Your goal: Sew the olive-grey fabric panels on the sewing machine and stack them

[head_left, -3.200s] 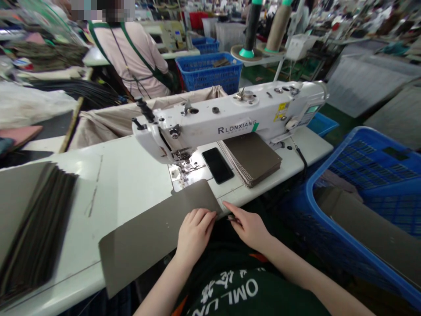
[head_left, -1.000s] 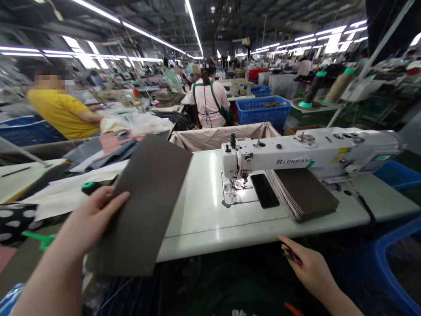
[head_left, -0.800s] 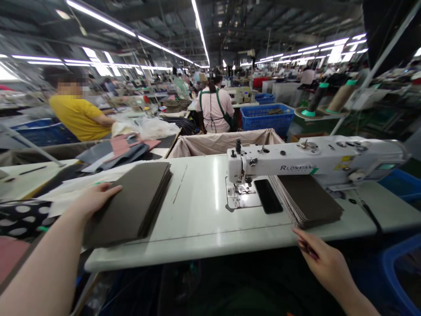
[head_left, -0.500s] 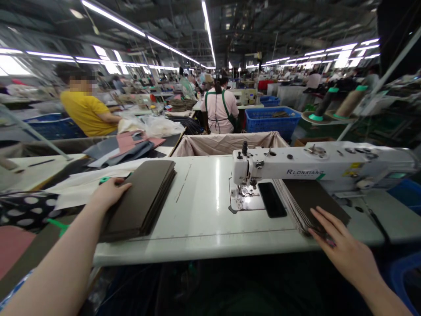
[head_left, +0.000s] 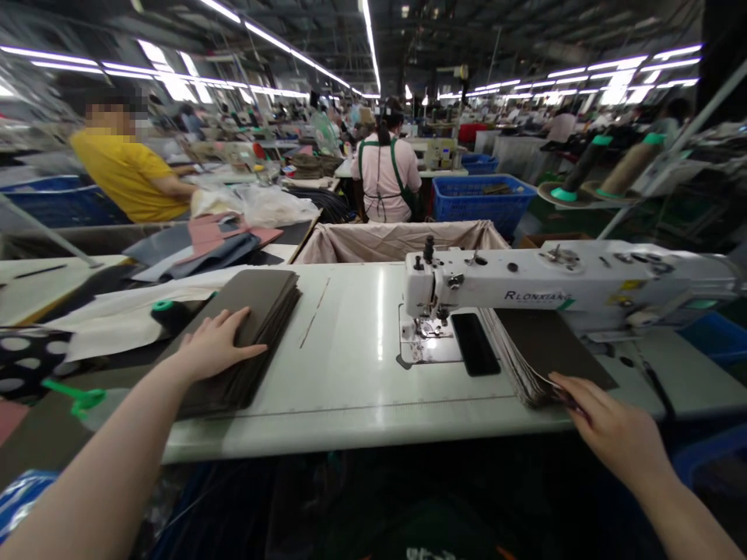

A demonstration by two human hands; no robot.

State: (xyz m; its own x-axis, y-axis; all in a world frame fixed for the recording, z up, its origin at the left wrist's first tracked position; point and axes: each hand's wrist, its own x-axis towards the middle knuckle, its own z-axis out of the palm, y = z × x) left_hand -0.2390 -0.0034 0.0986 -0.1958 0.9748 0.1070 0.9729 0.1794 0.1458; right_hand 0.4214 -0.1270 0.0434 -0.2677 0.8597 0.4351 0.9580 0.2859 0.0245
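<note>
A thick stack of dark brown panels [head_left: 257, 299] lies on the left of the pale sewing table. My left hand [head_left: 219, 342] rests on its top, fingers spread. Another stack of brown panels [head_left: 548, 334], with light edges showing, lies at the right, partly beneath the arm of the white sewing machine [head_left: 525, 280]. My right hand [head_left: 607, 416] pinches the near corner of its top panel, which is slightly raised. A black phone [head_left: 475, 344] lies between the machine's needle plate and the right stack.
Behind the table is a cloth-lined bin [head_left: 397, 237]. Thread cones [head_left: 627, 163] stand at back right, a blue basket [head_left: 482, 198] farther back. Two people sit beyond, in yellow and pink tops. A green-topped spool [head_left: 166, 311] is beside the left stack.
My left hand has moved from the left stack's outer edge onto its top. My right fingers, earlier spread on the right stack, have closed on its corner. The view has shifted slightly.
</note>
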